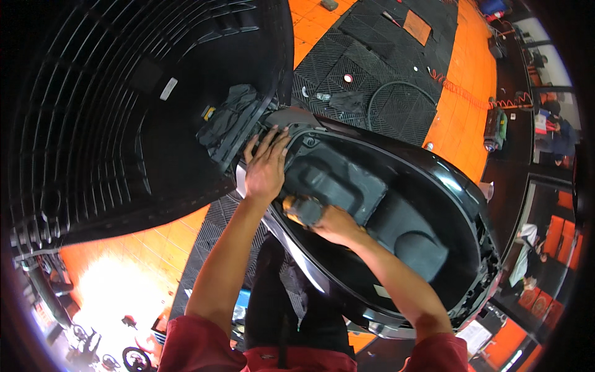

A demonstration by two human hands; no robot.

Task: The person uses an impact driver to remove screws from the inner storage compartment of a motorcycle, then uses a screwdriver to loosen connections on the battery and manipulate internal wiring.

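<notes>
A scooter's black underseat storage bin [421, 251] lies below me, with the seat [155, 124] tipped up on its hinge at the left. My left hand [265, 172] rests with fingers spread on the rim at the bin's hinge end. Inside the bin, my right hand [338, 227] is closed around a yellow and black cordless drill [302, 210]. The drill's head points toward the near wall at the hinge end; its tip is too dark to make out. A dark crumpled cloth [234, 121] is bunched by the hinge, beside my left hand.
Black rubber mats [347, 56] and orange tiles [468, 68] cover the floor. A dark hose loop [396, 84] lies beyond the scooter, and a red coiled air hose [465, 93] stretches at the right. An orange square piece [417, 28] sits on the far mat.
</notes>
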